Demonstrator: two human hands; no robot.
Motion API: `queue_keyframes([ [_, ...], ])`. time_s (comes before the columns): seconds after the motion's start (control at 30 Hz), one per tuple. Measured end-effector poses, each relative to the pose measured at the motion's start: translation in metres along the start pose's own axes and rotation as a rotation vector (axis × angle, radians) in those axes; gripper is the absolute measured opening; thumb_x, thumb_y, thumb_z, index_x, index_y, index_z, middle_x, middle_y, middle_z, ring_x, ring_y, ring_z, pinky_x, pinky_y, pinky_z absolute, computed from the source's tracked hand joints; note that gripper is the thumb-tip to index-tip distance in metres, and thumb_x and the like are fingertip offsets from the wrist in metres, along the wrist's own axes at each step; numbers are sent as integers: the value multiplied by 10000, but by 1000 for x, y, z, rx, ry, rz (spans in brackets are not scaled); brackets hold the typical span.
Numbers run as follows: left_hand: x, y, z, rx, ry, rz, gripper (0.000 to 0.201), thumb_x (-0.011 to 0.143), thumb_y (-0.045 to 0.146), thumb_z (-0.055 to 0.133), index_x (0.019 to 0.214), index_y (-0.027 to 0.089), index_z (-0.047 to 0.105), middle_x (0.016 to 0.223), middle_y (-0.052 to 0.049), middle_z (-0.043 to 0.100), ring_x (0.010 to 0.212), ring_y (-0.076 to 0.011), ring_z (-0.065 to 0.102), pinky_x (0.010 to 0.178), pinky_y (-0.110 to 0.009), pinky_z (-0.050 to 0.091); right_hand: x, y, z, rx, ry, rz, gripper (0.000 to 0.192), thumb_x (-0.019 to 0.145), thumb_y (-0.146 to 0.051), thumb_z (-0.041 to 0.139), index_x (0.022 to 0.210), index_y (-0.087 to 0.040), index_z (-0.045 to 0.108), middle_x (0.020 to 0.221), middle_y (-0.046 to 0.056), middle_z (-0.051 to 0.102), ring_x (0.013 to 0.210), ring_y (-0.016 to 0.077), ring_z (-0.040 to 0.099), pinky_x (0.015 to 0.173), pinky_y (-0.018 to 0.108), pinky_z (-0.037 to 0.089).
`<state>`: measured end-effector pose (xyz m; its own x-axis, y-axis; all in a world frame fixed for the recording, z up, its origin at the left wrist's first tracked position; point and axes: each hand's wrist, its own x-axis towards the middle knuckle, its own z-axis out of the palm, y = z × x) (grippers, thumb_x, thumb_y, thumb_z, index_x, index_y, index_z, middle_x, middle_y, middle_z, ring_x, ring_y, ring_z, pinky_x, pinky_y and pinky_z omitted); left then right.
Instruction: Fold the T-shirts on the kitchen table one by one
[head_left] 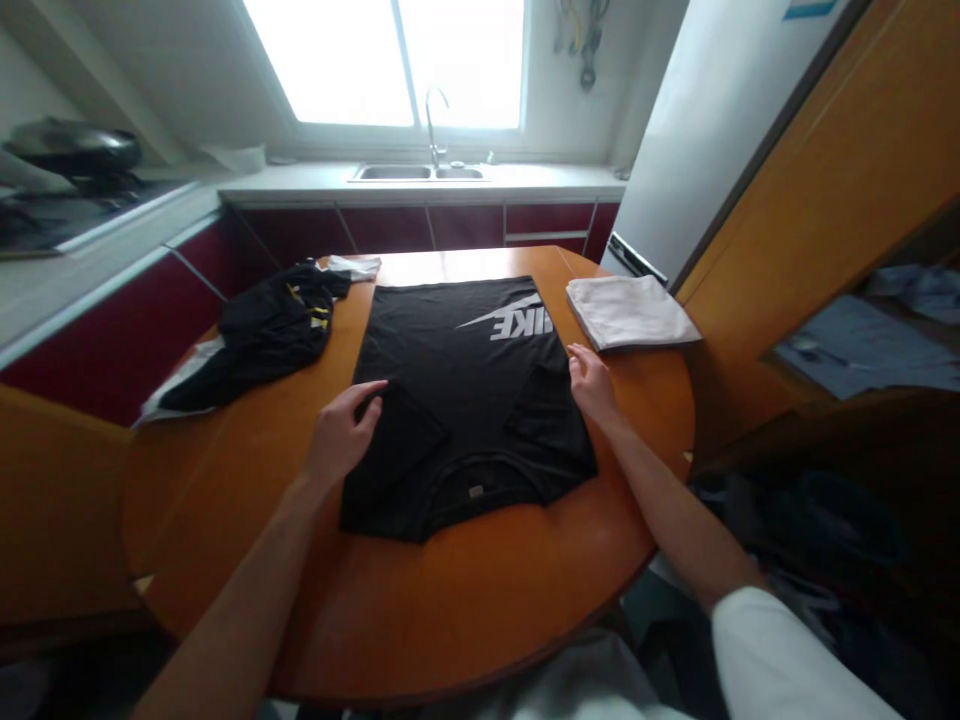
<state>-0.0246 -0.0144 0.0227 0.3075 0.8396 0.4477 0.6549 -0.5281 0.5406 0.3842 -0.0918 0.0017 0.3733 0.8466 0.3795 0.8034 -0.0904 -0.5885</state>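
A black T-shirt (465, 380) with a white printed logo lies flat on the wooden table (450, 610), its neckline toward me and its sleeves folded inward. At the shirt's left edge is my left hand (346, 432), thumb and fingers apart, the fingertips over or touching the cloth. My right hand (592, 380) is by the right edge near the logo, its fingers loosely bent and slightly apart. Neither hand visibly grips the fabric.
A folded white cloth (630, 310) lies at the table's right. Crumpled black clothing (277, 320) with some white fabric is heaped at the left. Beyond the table are a counter with a sink (394, 173), a pan (75, 145) on the left, and a fridge (705, 130).
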Motion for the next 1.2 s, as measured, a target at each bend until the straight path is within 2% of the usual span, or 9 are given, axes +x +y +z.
queue_keyframes([
  [0.13,-1,6,0,-10,-12,-5,358,945,385,481,1182,231,701,1236,-54,722,1160,-260,667,1070,-415,505,-12,-15,4,-49,-28,-92,536,1021,-290,264,1415,-106,577,1488,142,546,1418,223,448,1199,406,317],
  [0.3,-3,9,4,-19,-37,-3,358,947,377,474,1177,216,697,1238,-57,721,1163,-254,663,1075,-421,499,-40,-38,19,-115,-110,-297,491,1047,-313,305,1449,-163,543,1558,102,474,1496,222,327,1234,455,215],
  [0.4,-3,9,7,-40,-29,9,344,954,359,480,1168,199,696,1227,-68,723,1153,-249,666,1070,-429,499,-50,-42,27,-121,-163,-397,449,1043,-305,349,1408,-179,577,1532,110,504,1491,238,338,1231,485,206],
  [0.53,-5,10,7,-73,-18,40,313,968,324,488,1151,187,701,1204,-73,727,1140,-240,668,1059,-420,500,-49,-39,28,-58,-39,-391,398,1035,-297,387,1343,-198,618,1444,117,581,1413,268,440,1199,509,271],
  [0.73,-4,12,1,-123,-36,85,278,976,343,526,1136,200,703,1167,-71,724,1105,-229,669,1016,-406,521,-28,-30,8,119,177,-273,323,995,-277,443,1187,-179,684,1230,140,669,1184,278,583,1065,469,443],
  [0.83,-2,16,-12,-166,-133,159,260,960,365,594,1121,203,717,1112,-69,730,1035,-211,683,947,-367,549,-20,-26,-6,182,185,-282,259,965,-272,494,1084,-189,708,1100,124,688,1075,277,614,1000,463,485],
  [0.93,-5,29,-35,-159,-294,230,242,950,365,645,1115,216,739,1079,-61,724,981,-188,683,884,-311,550,-26,-23,-24,228,113,-327,189,949,-285,554,1015,-214,716,1017,94,688,1003,263,631,941,442,512],
  [1.07,-29,50,-65,-105,-517,273,234,961,363,650,1121,231,759,1060,-59,708,915,-170,676,791,-259,535,-60,-16,-47,242,-75,-438,139,956,-294,601,997,-241,722,1000,79,667,974,241,633,871,403,536],
  [1.2,-69,55,-74,-13,-644,295,182,941,333,681,1073,261,783,1011,-42,708,897,-179,664,803,-273,523,-103,-2,-61,188,-250,-569,138,954,-267,629,1034,-266,741,1036,80,666,985,234,623,848,394,546],
])
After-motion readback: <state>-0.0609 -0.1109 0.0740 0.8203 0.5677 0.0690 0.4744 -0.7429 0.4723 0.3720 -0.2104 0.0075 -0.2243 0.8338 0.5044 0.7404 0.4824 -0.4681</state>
